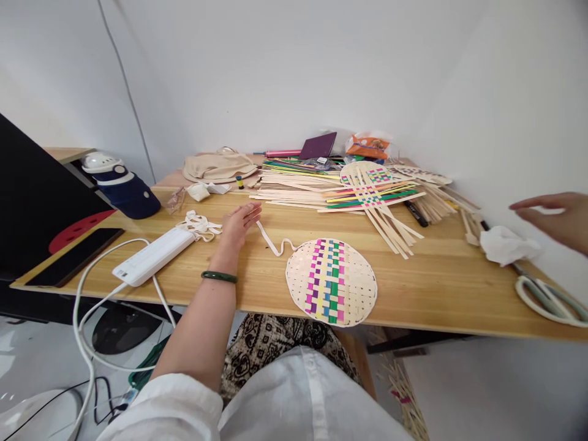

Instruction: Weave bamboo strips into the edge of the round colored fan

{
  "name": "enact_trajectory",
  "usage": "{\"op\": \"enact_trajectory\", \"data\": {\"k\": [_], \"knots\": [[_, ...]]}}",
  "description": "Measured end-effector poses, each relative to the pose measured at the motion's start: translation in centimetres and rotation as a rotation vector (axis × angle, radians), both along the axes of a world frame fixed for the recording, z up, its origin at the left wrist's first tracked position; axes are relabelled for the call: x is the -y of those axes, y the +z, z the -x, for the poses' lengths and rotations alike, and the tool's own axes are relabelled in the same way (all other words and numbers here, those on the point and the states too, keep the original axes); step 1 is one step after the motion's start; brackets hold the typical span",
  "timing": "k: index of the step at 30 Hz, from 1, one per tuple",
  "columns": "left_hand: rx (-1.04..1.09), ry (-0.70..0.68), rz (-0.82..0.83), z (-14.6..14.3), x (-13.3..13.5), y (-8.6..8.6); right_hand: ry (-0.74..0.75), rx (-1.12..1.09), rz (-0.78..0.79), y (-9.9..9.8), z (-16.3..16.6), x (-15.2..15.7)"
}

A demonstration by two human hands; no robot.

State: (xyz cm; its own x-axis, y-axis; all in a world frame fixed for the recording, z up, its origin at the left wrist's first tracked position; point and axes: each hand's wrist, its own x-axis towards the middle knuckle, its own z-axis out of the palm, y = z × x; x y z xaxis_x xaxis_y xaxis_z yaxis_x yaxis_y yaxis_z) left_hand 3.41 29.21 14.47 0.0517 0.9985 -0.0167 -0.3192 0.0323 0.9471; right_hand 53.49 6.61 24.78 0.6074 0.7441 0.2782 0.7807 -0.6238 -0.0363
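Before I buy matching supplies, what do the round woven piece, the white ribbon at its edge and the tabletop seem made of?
Round woven piece: perhaps matte bamboo or wood, judging by flat, pale strips. White ribbon: probably soft matte fabric, curling limply. Tabletop: wood or laminate, smooth, showing grain.

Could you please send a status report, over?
Left hand open, ribbon alongside. Right hand pinched, contents unclear. Disc at front of table. Tissue, scissors right of it.

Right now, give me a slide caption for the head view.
Woven disc trailing white tape on a wooden table, left hand near the tape, right hand apart.
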Motion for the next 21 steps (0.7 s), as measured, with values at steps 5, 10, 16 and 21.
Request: {"op": "enact_trajectory", "data": {"k": [5, 10, 16, 21], "knots": [[-0.156, -0.190, 0.045, -0.7, 1.0, 1.7, 0.114, -0.355, 0.136, -3.0, 5.0, -0.8], [-0.337, -0.339, 0.026, -1.3, 1.8, 4.8, 0.321, -0.496, 0.081, -7.2, 6.8, -2.5], [-0.601, -0.543, 0.015, 0.5, 0.9, 6.2, 0.259, -0.722, -0.040, -8.1, 8.2, -3.0], [-0.771, -0.264, -0.030, 1.8, -0.5, 4.9, 0.202, -0.996, -0.143, -6.3, 6.3, -1.7]]}}
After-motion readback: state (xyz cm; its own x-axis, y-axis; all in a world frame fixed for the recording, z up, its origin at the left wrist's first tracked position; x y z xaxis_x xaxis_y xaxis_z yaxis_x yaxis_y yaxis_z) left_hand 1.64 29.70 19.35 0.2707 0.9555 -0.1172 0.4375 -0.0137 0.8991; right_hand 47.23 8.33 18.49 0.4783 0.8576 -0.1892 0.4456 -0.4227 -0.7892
